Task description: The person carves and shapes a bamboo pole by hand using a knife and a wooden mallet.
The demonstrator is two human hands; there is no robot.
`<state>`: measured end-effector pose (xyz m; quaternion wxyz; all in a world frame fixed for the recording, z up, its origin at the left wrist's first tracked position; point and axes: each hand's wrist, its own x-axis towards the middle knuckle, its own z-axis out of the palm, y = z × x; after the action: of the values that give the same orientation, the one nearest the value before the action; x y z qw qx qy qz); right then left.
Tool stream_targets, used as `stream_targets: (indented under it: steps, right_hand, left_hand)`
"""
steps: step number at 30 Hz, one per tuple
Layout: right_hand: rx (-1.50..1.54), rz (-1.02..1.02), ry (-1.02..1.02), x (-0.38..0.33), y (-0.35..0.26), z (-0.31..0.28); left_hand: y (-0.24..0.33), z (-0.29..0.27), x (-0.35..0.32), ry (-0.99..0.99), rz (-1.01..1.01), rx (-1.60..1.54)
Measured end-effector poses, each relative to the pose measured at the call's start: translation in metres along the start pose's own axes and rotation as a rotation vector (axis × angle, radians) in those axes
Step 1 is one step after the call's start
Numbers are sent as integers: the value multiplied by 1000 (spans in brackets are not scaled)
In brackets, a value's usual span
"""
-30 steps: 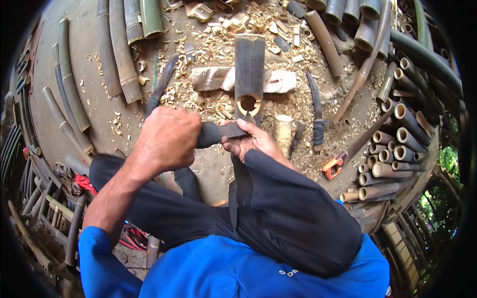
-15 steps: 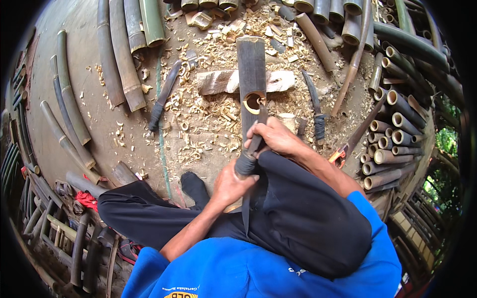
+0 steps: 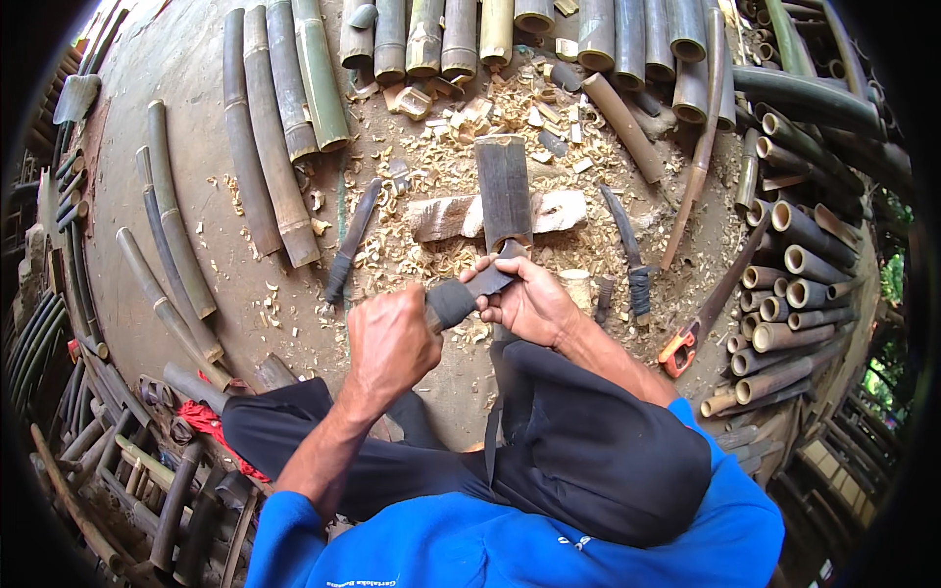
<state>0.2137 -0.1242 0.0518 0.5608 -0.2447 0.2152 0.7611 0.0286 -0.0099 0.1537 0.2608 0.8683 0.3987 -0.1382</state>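
Observation:
A dark bamboo tube (image 3: pixel 502 186) lies lengthwise in front of me across a pale wood block (image 3: pixel 446 218). The cut opening in its side is partly covered by my right hand and the blade. My left hand (image 3: pixel 392 338) is closed at the end of a knife's thick, dark-wrapped handle (image 3: pixel 452 303). My right hand (image 3: pixel 534 299) pinches the knife's dark blade (image 3: pixel 487 283) near the handle, thumb on top and fingers beneath. The blade's tip by the opening is hard to make out. The tube's near end runs down toward my knees.
Wrapped-handle knives lie left (image 3: pixel 358 230) and right (image 3: pixel 624 235) of the block. A saw with an orange handle (image 3: pixel 678 351) rests at the right, beside stacked bamboo tubes (image 3: pixel 784 333). Shavings (image 3: pixel 461 132) cover the ground ahead. Bamboo poles (image 3: pixel 284 137) lie at the left.
My left hand has moved left and up, swinging the knife handle out to the left. My right hand now holds the blade below the opening. The whole view has shifted, showing more ground ahead.

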Motion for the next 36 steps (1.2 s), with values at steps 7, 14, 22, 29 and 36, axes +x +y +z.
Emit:
stream_targets:
  steps: [7,14,22,29,36]
  right_hand:
    - [-511,177,288,15,-7,18]
    - [167,-38,-94,8,-3,-15]
    - [-453,-19,216,15,18,7]
    - [248,-106,-159,12,10,-10]
    - [-147,-177,84,13,19,-8]
  left_hand:
    - [-7,76,-37,-125,-506,-944]
    - [46,-39,29,-14,103,195]
    - [-39,73,-30,-90,-257,-541]
    - [31,-45,52,-53,53,302]
    - [-5,16,13,-43,-103,-39]
